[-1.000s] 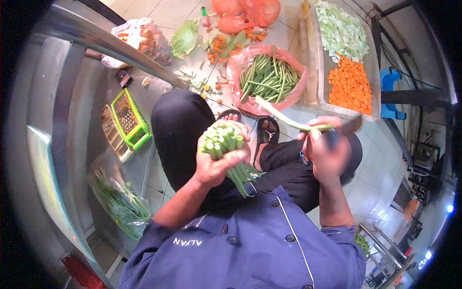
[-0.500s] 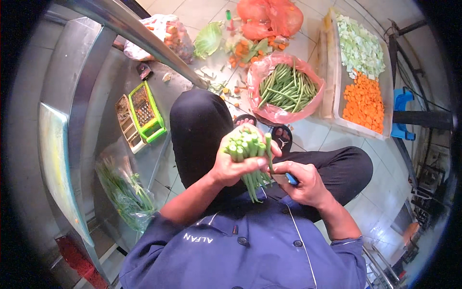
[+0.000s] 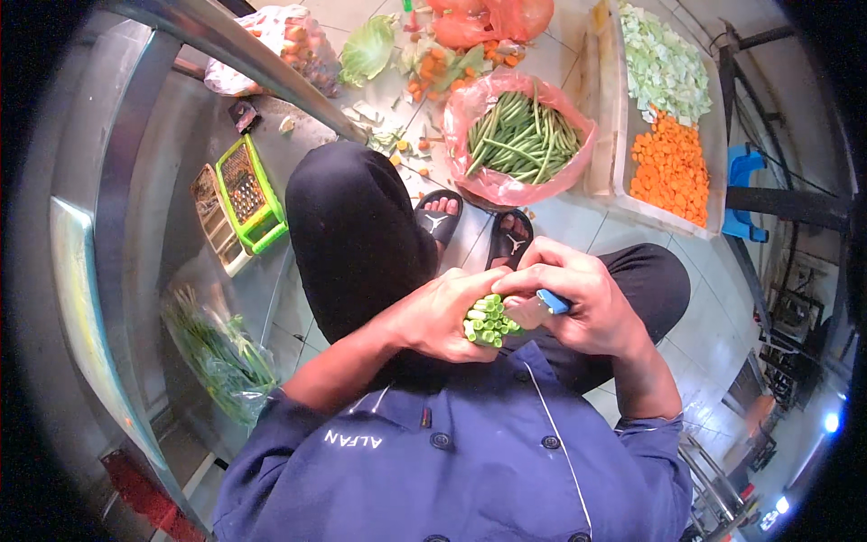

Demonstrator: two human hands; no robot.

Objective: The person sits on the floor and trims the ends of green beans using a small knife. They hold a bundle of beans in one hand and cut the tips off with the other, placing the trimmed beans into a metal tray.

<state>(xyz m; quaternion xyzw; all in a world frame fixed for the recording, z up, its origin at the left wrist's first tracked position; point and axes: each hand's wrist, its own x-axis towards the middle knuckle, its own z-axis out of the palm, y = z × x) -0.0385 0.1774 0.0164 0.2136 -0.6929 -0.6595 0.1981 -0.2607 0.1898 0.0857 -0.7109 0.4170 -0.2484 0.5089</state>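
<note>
My left hand is closed around a bundle of green beans, its pale cut ends facing up toward me. Pressed close on the right side, my right hand grips a small knife by its blue handle. The blade lies by the beans, partly covered by my fingers. Both hands are over my lap, their fingers meeting at the bundle. Beyond my feet, more long beans fill an open pink plastic bag on the floor.
Back right, a pale container holds chopped cabbage and sliced carrots. A metal rail slants across the left. Nearby are a green-framed grater, bagged spring onions, bagged carrots and a cabbage piece.
The bundle has come lower and turned, its cut ends now facing me more. My right hand has moved up against it with the knife. The whole view has shifted slightly.
</note>
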